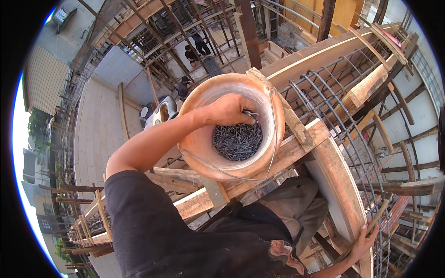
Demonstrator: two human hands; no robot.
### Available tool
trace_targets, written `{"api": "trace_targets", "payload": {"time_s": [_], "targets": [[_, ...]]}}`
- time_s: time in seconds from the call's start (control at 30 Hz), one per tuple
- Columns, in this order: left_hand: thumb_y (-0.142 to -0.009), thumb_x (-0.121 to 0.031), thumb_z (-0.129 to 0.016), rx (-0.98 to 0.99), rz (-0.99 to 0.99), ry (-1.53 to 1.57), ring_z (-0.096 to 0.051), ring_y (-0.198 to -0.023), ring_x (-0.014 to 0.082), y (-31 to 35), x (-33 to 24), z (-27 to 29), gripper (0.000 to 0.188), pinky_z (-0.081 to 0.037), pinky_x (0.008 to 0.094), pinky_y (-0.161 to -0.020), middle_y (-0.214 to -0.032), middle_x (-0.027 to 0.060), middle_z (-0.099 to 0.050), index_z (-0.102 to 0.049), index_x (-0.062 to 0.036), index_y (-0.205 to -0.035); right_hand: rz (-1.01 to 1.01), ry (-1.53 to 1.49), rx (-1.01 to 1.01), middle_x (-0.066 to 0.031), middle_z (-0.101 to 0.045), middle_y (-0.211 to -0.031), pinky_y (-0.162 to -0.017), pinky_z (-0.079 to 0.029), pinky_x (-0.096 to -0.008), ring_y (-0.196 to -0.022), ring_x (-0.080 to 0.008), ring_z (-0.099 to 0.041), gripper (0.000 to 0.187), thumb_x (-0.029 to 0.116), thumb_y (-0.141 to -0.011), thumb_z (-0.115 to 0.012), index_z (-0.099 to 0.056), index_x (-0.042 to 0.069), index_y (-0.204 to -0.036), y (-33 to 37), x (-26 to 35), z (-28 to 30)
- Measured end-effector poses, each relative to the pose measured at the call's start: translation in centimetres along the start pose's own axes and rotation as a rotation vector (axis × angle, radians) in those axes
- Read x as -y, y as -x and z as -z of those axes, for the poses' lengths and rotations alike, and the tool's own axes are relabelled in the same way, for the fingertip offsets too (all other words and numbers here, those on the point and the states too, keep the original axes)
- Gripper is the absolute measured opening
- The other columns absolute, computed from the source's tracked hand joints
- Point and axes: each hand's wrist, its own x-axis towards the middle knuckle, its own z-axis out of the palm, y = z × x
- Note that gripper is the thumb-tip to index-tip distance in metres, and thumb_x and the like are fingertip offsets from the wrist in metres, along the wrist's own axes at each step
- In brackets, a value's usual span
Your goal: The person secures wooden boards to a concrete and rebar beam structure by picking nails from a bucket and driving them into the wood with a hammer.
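Note:
An orange-brown bucket point(193, 160) with a pale inside and a thin wire handle point(218, 172) stands on the timber framework in front of me. Dark nails point(237, 142) lie heaped in its bottom. My left hand point(232, 110) reaches over the rim into it, fingers closed around a few nails point(251, 116). At the lower right, my right hand point(364, 243) is wrapped around a slim wooden handle point(379, 217), against the edge of a curved formwork board point(340, 185). Whatever sits at the handle's other end cannot be made out.
A tool with a grey-and-white grip point(163, 111), perhaps a handsaw, lies left of the bucket. Steel rebar point(331, 99) runs through formwork at the right. Timber props and several people point(192, 54) are far below. A pale block wall point(99, 116) stands left.

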Motion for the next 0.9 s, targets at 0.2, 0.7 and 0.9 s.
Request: {"api": "trace_targets", "payload": {"time_s": [0.2, 0.7, 0.9], "targets": [[-0.102, -0.025, -0.056, -0.005, 0.495, 0.290, -0.063, -0.072, 0.0161, 1.4, -2.6, 3.3, 0.030, -0.050, 0.0347, -0.068, -0.086, 0.0105, -0.071, -0.066, -0.0022, -0.120, -0.052, -0.037, -0.001, -0.0149, -0.059, -0.125, -0.109, -0.036, -0.0399, -0.123, -0.0272, -0.052, 0.042, 0.008, -0.095, -0.057, -0.051, -0.002, -0.134, 0.1, 1.3, -0.1], [-0.089, -0.015, -0.064, -0.167, 0.220, -0.264, -0.070, -0.070, 0.0254, 2.8, 0.2, 1.5, 0.026, -0.054, 0.0389, -0.058, -0.085, 0.0137, -0.071, -0.065, -0.0012, -0.111, -0.001, -0.006, 0.031, -0.0133, -0.058, -0.126, -0.106, -0.037, -0.0339, -0.118, -0.0221, -0.053, 0.043, 0.010, -0.100, -0.057, -0.047, -0.003, -0.140, 0.1, 0.8, 0.2], [-0.080, -0.012, -0.067, 0.265, 0.429, -0.816, -0.074, -0.078, 0.0322, 2.4, -2.4, 1.5, 0.015, -0.059, 0.0438, -0.066, -0.090, 0.0169, -0.074, -0.076, -0.0041, -0.089, -0.009, -0.041, 0.004, -0.0140, -0.059, -0.126, -0.105, -0.037, -0.0335, -0.118, -0.0220, -0.053, 0.043, 0.011, -0.100, -0.057, -0.047, -0.003, -0.139, 0.2, 0.9, 0.2]]}}
